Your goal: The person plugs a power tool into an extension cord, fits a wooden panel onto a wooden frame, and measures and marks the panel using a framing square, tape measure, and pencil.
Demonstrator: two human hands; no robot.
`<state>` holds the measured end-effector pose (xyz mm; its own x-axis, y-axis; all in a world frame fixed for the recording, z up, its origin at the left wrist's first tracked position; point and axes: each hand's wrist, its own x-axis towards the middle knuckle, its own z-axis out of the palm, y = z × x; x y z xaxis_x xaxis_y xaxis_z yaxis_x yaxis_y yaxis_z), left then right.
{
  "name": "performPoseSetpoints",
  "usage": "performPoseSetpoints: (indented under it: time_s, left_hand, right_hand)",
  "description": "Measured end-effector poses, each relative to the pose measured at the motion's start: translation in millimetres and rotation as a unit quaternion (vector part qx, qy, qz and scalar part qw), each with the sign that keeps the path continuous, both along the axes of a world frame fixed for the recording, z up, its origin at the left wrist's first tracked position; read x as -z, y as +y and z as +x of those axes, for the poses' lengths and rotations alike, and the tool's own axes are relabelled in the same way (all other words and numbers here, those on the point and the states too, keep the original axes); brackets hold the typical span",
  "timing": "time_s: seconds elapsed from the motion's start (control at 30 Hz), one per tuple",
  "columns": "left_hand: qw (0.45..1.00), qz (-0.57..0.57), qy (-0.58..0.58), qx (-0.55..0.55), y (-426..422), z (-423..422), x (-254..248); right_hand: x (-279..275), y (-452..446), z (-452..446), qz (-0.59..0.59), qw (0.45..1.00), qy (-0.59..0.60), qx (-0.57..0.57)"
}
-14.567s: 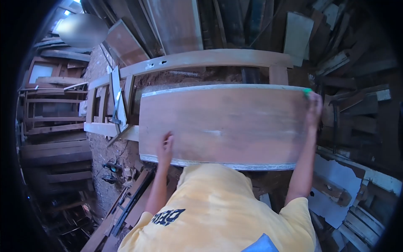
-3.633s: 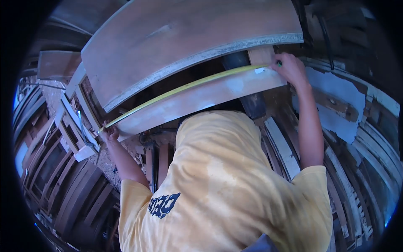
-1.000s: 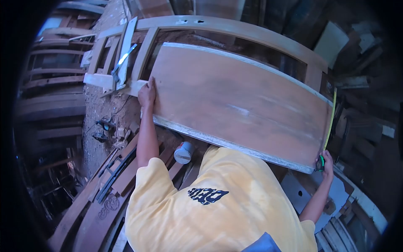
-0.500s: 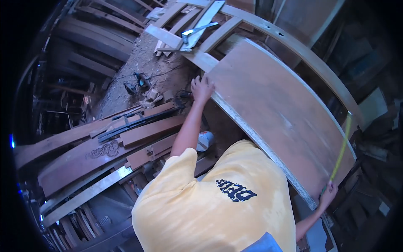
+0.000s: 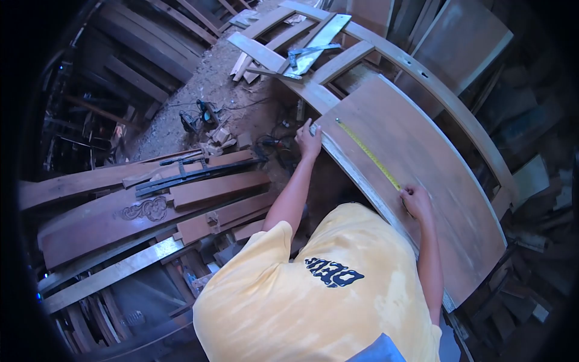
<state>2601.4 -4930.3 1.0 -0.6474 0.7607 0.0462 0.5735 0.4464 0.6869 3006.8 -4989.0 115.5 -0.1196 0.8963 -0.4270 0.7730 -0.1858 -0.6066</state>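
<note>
A large brown wooden panel (image 5: 422,175) with whitish edges lies slanted across a pale wooden frame (image 5: 434,90). My left hand (image 5: 309,140) has its fingers closed round the panel's near left corner. Above the panel, my right hand (image 5: 415,199) grips the end of a yellow tape measure (image 5: 369,154). The extended blade slants up and left from that hand over the panel, its tip near the left end. The tape's case is hidden in the right hand.
A metal square (image 5: 313,51) rests on a pale board over the frame's left part. Power tools (image 5: 199,116) lie on the dirt floor. Stacked planks, one with a carved scroll (image 5: 145,209), are at the lower left. Another panel (image 5: 461,45) leans behind the frame.
The right hand has moved from the panel's far right corner to its middle, and the tape now points left along the panel. The left hand has closed on the corner.
</note>
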Motion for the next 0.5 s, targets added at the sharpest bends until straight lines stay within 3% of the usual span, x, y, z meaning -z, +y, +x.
performPoseSetpoints:
  time_s: [0.1, 0.17, 0.23, 0.33, 0.47, 0.5]
  left_hand:
    - [0.997, 0.022, -0.068, 0.011, 7, -13, -9]
    - [0.998, 0.040, -0.051, 0.013, 18, -22, -15]
    - [0.983, 0.050, -0.170, 0.043, 26, -26, -23]
    - [0.983, 0.006, -0.174, 0.065, 34, -27, -36]
    - [0.982, -0.007, -0.162, 0.096, 43, -42, -10]
    - [0.983, -0.017, -0.140, 0.119, 41, -39, -23]
  right_hand:
    - [12, 20, -38, -0.065, 0.997, -0.002, -0.033]
    - [17, 31, -55, -0.064, 0.996, -0.032, -0.045]
    - [15, 38, -63, -0.077, 0.996, -0.030, -0.039]
    - [25, 38, -66, -0.075, 0.995, -0.038, -0.045]
    - [36, 30, -59, -0.060, 0.997, -0.020, -0.049]
    - [20, 25, -55, -0.105, 0.994, -0.003, -0.041]
